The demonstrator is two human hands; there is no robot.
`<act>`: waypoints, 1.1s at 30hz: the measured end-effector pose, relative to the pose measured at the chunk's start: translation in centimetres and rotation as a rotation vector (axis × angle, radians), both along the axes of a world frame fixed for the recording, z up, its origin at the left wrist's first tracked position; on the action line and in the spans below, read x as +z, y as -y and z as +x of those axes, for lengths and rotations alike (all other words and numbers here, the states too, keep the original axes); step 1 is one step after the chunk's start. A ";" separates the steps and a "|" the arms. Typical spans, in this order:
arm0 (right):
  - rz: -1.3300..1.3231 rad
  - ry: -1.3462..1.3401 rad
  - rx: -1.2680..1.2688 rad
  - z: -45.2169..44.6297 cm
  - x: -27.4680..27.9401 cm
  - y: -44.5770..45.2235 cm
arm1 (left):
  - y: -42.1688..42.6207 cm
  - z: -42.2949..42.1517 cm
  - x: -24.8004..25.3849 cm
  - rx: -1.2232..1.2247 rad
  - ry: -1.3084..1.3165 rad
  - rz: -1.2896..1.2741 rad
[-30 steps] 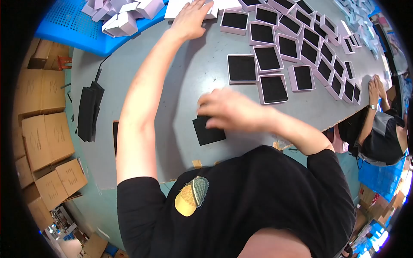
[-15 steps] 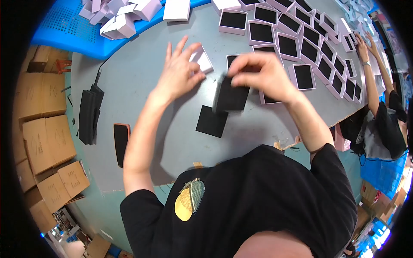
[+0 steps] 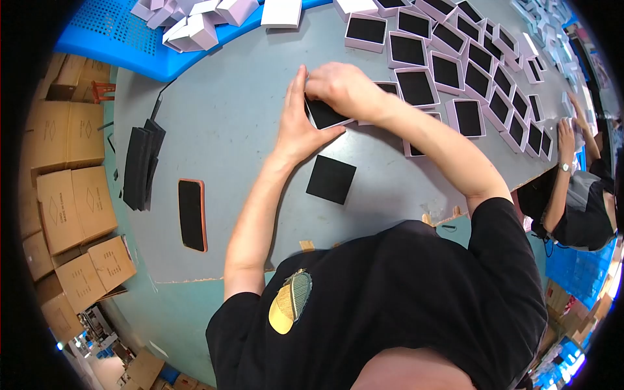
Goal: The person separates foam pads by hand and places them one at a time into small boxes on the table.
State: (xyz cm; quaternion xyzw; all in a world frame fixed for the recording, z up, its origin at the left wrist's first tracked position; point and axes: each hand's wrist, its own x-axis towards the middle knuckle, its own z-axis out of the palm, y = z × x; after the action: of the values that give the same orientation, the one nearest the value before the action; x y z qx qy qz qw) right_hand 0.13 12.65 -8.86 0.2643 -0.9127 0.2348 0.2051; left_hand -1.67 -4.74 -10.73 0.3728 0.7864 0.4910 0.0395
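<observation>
My left hand (image 3: 300, 130) cups the left and near sides of a small pink-white box (image 3: 313, 119), thumb spread from the fingers. Inside the box lies a black square pad (image 3: 326, 116). Bent over the box's far edge, my right hand (image 3: 341, 88) presses the pad, its fingertips partly hidden behind the hand. Another black square pad (image 3: 331, 179) lies flat on the grey table (image 3: 260, 71), just nearer to my body. Right of my hands stand several open boxes with black pads in them (image 3: 416, 87).
A blue crate (image 3: 110, 39) with pale boxes (image 3: 195, 31) is at the upper left. A phone (image 3: 192, 214) and black strips (image 3: 138, 166) lie at the left. One white box (image 3: 281, 13) stands at the back. A co-worker's hands (image 3: 567, 140) are at the far right.
The pad my right hand carried is now in the box. My left hand has shifted right with the box, after bringing it from the table's back. The co-worker's arms have moved.
</observation>
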 end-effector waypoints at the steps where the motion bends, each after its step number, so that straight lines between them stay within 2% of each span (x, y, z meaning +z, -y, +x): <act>1: 0.146 -0.173 -0.054 1.0 -0.1 0.4 | -0.3 0.1 -0.1 0.019 -0.040 0.002; 2: 0.123 -0.261 0.013 1.2 -0.4 0.4 | -0.4 0.2 0.0 -0.025 -0.036 0.008; 5: 0.328 -0.121 -0.130 3.3 1.5 -1.0 | -0.5 -1.0 0.6 -0.215 0.132 0.004; 6: 0.343 -0.052 -0.122 3.3 0.5 -1.9 | -0.5 -2.6 1.2 -0.233 0.009 -0.044; 7: 0.366 -0.104 -0.102 3.1 0.2 -2.6 | -0.4 -5.0 1.6 -0.195 -0.190 -0.113; 9: 0.521 -0.025 -0.195 3.0 1.5 -3.1 | -1.3 -11.3 1.3 -0.127 -0.589 -0.126; 11: 0.309 -0.045 -0.115 3.4 1.7 -2.2 | -3.3 -16.3 3.3 -0.107 -0.921 -0.238; 12: 0.204 -0.024 -0.027 4.0 2.0 -0.6 | -3.9 -18.2 3.3 -0.083 -0.894 -0.502; 15: 0.031 0.115 0.245 6.1 1.5 4.7 | -5.8 -21.7 2.1 -0.098 -0.833 -0.755; 16: 0.151 0.194 0.253 6.2 1.5 5.2 | -6.0 -22.2 2.1 -0.124 -0.828 -0.751; 18: 0.378 0.365 0.270 6.7 1.3 5.8 | -6.6 -21.4 2.2 -0.017 -0.727 -0.861; 20: 0.144 0.473 0.225 6.9 1.1 5.0 | -5.9 -19.5 3.7 0.035 -0.647 -0.968; 24: -0.353 0.641 0.213 7.6 1.8 1.8 | 1.4 -14.8 5.3 0.192 -0.456 -0.590; 27: -0.670 0.609 -0.018 7.3 4.5 0.1 | 7.2 -7.8 5.5 0.095 0.367 -0.283; 28: -0.847 0.620 -0.113 6.6 4.5 -0.1 | 8.8 -6.2 2.6 0.036 0.184 -0.238; 29: -1.018 0.626 -0.211 5.8 4.4 -0.4 | 8.9 -3.5 3.4 0.040 0.243 -0.303; 30: -1.036 0.581 -0.212 4.8 4.7 -0.5 | 9.1 -1.3 3.0 0.053 0.217 -0.294; 31: -1.025 0.562 -0.217 4.0 4.5 -0.1 | 9.1 -0.1 1.9 0.001 0.149 -0.246; 33: -0.697 0.573 -0.102 3.3 4.6 1.3 | 9.0 1.6 1.6 0.021 0.049 -0.284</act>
State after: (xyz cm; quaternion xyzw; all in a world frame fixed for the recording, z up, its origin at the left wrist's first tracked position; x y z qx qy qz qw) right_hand 3.42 11.40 -4.31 0.0584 -0.8108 0.5815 0.0320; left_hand -0.07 -13.77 -9.14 0.3430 0.8506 0.3841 0.1057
